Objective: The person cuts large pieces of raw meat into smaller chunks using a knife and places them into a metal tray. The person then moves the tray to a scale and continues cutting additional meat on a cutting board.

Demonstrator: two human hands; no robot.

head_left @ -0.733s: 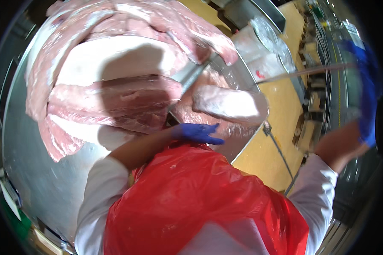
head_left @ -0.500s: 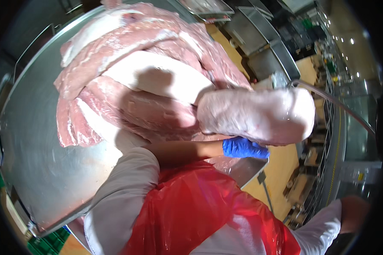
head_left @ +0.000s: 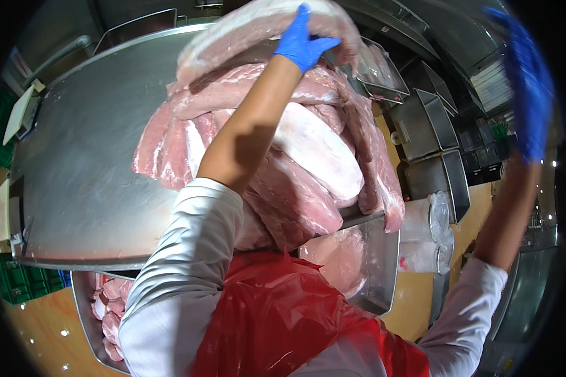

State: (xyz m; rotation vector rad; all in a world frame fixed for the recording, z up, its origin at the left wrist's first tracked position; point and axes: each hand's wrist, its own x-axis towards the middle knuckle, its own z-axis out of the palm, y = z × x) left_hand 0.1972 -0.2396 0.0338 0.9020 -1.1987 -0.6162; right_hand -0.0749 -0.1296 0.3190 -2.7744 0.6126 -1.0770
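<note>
My left hand (head_left: 305, 47), in a blue glove, lies against the near side of a long slab of raw meat (head_left: 233, 44). Its thumb and a finger are stretched apart on the meat. The slab, pale with a white fat layer, arches across the far top of a meat pile. Beneath it are several long pink cuts (head_left: 295, 195) and one with a broad white fat face (head_left: 321, 147). My right hand (head_left: 528, 91), also blue-gloved, is raised at the far right, away from the meat. Motion blurs it, but its fingers look extended with nothing visible in them.
The pile sits on a metal table (head_left: 94, 169). Below its front edge stand a metal tub (head_left: 390, 270) with meat under film and another tub (head_left: 85, 314) with meat chunks. Green crates (head_left: 28, 279) are at lower left. Metal bins (head_left: 421, 125) and clear bags (head_left: 440, 220) are on the right.
The large pale slab beside my left hand at the right is now on the pile's far side. My left hand has reached up and away with it. My right hand has risen at the right.
</note>
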